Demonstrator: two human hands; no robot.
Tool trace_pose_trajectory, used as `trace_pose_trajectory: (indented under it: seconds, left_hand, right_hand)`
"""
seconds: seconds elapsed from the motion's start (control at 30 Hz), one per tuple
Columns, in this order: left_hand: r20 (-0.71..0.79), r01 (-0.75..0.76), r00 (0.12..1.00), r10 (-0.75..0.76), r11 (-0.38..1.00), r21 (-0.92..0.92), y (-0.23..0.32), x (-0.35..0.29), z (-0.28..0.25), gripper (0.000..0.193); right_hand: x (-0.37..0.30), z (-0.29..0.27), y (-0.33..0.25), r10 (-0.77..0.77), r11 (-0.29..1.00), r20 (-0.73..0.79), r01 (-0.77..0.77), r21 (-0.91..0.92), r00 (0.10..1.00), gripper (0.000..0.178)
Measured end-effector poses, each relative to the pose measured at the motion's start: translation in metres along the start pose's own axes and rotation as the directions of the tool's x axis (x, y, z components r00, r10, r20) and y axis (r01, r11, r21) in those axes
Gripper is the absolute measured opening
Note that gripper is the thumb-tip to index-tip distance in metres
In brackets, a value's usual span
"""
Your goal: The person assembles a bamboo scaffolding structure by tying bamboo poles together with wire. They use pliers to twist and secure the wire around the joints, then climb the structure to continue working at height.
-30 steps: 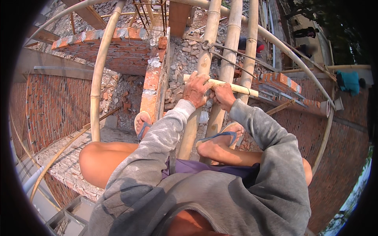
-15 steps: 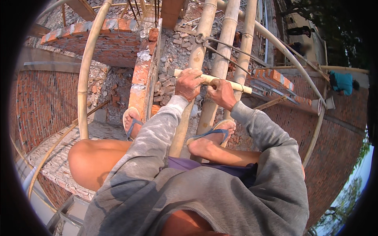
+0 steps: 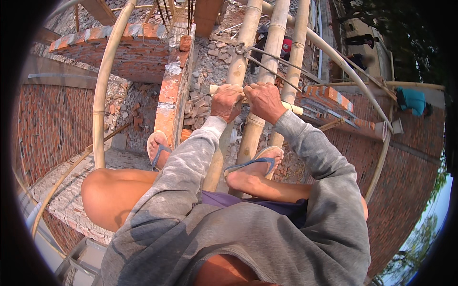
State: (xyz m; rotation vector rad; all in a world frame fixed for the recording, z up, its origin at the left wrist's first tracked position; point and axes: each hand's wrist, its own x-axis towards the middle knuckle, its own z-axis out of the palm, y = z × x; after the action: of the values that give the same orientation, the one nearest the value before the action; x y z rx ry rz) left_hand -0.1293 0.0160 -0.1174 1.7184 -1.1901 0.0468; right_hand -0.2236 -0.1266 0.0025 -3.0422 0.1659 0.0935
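A short, pale yellow stick (image 3: 294,108) lies crosswise over the bamboo poles (image 3: 275,45) in front of me. My left hand (image 3: 226,102) is closed around its left part, with the stick's end poking out beyond the fingers. Close beside it, my right hand (image 3: 265,102) is curled over the stick's middle, knuckles up. The right end sticks out past that hand. Whether the fingers also pinch something thin is hidden. Just above my hands, two dark metal rods (image 3: 272,70) with a ring at one end cross the poles.
My sandalled feet (image 3: 160,150) rest at either side, one on a brick ledge. Below lies brick rubble (image 3: 210,62). Brick walls (image 3: 57,124) stand left and right, and curved bamboo (image 3: 102,86) rises at the left. A person in teal (image 3: 415,101) is at the far right.
My right hand has moved left and turned over, so it now sits close to my left hand. Something red and dark has come into view behind the poles.
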Motion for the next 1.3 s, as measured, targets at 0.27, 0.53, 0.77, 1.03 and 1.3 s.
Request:
trace_pose_trajectory:
  seconds: [0.27, 0.53, 0.77, 1.03, 1.3]
  left_hand:
    - [-0.002, 0.046, 0.999, -0.046, 0.999, -0.022, 0.005, 0.0, -0.002, 0.027]
    - [-0.024, 0.057, 0.998, -0.059, 0.996, -0.064, 0.005, -0.002, -0.003, 0.03]
    - [-0.025, 0.064, 0.997, -0.066, 0.995, -0.081, 0.005, -0.004, -0.002, 0.033]
    - [-0.178, 0.347, 0.926, -0.332, 0.936, 0.058, 0.063, -0.005, -0.03, 0.083]
    - [0.494, 0.511, -0.009, -0.87, -0.428, -0.745, 0.016, 0.008, -0.018, 0.072]
  right_hand:
    - [-0.005, 0.016, 0.03, 0.252, 0.423, 0.709, -0.734, 0.531, 0.658, 0.029]
    - [0.027, -0.019, 0.092, 0.268, 0.963, 0.02, -0.268, -0.022, 0.963, 0.073]
    - [0.047, -0.011, 0.155, 0.266, 0.96, 0.233, -0.28, 0.028, 0.935, 0.127]
    - [0.03, -0.017, 0.155, 0.179, 0.975, 0.27, -0.133, -0.179, 0.946, 0.054]
    - [-0.04, -0.125, 0.101, 0.171, 0.787, 0.494, -0.42, 0.452, 0.852, 0.021]
